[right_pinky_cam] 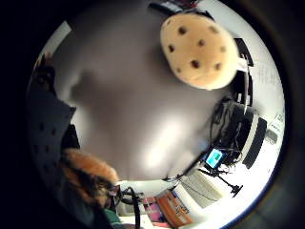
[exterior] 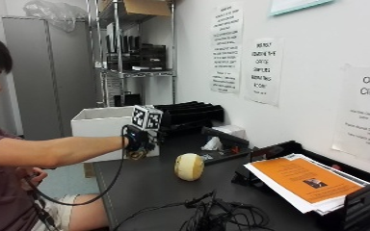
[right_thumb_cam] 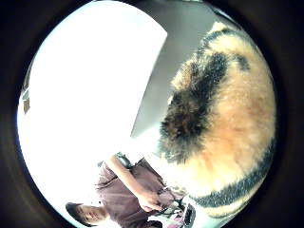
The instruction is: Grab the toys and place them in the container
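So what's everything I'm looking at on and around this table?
spotted toy: one, cream with dark spots, on the dark table.
striped furry toy: one, orange and black, held in the gloved hand.
white box: one, at the table's far end.
paper tray: one, black, with an orange sheet on top, near the wall.
cables: a black tangle on the table's near edge.
right hand: black glove, raised above the table before the box.

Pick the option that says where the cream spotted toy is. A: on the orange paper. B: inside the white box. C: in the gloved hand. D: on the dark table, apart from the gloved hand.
D: the cream spotted toy lies on the dark table, apart from the gloved hand.
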Demonstrator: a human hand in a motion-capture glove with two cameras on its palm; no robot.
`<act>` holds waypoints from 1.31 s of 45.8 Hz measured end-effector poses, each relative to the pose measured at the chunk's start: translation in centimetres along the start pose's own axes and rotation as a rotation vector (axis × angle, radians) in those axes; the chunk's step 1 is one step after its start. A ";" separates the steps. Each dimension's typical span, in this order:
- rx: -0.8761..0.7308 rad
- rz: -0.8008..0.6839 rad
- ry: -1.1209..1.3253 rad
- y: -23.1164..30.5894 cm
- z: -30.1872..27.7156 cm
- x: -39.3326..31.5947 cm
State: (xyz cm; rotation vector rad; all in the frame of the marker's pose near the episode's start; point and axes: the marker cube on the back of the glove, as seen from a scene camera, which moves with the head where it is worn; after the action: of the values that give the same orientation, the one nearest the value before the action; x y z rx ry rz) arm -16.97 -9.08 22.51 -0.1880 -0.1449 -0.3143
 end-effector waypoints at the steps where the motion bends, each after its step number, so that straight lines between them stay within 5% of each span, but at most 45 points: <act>1: 0.012 0.001 0.002 0.3 -0.9 -0.1; 25: 0.311 -0.126 0.128 3.1 -24.2 -13.6; 43: 0.399 -0.496 -0.033 -1.6 -22.3 -29.2; 60: -0.171 -0.540 0.277 -3.3 -15.9 -31.8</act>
State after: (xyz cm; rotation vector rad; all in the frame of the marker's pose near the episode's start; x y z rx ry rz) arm -46.19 -6.05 2.18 -0.2717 0.1109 -0.8873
